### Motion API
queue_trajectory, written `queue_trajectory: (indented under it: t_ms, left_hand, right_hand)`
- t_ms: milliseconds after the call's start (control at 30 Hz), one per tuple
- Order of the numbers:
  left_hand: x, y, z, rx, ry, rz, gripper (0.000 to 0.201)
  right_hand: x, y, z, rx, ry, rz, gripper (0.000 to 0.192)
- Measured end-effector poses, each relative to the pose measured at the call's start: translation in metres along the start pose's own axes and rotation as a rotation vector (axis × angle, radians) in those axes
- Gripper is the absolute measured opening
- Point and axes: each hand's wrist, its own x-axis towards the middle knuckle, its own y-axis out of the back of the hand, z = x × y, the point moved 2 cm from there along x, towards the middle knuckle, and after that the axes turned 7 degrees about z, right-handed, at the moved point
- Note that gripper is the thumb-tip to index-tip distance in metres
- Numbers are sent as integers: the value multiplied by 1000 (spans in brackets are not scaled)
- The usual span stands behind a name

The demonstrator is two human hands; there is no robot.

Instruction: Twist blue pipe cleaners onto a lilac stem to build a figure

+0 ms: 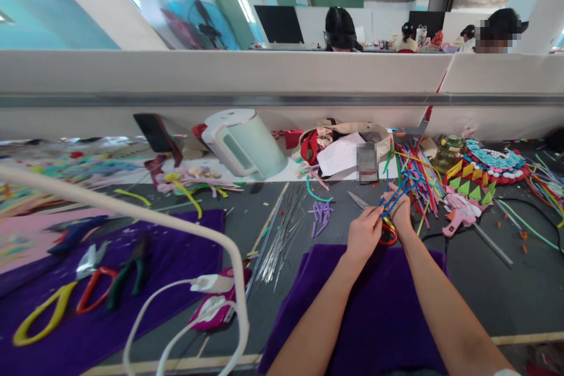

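Both hands meet above the far edge of the purple cloth (pixel 379 317). The left hand (pixel 363 235) pinches blue sticks (pixel 396 194); the right hand (pixel 400 211) grips the same bunch. A jar (pixel 447 153) of yellowish liquid stands near the table's far edge.

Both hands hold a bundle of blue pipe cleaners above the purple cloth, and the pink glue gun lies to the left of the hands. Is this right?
Not quite. In the head view, the pink glue gun lies to the right of the hands, not the left. The rest stands: the left hand and right hand hold the blue pipe cleaners above the purple cloth.
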Motion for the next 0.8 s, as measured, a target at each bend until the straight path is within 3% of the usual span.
queue_trajectory:
  t_ms: [67,233,500,633,800]
  left_hand:
    - [-1,0,0,96,-25,-17,35]
    - [-1,0,0,165,-54,-40,35]
    - [3,2,0,-111,63,11,28]
    - [4,-2,-8,-383,328,14,18]
    - [6,-6,-15,-863,756,35,25]
  right_hand:
    - [-2,-2,-1,45,-57,-6,38]
    - [-6,-1,-8,20,-13,-32,37]
    - [-5,2,-10,69,4,-61,29]
    - [-2,5,-7,-15,5,-27,22]
    - [-1,6,-9,-70,17,-22,19]
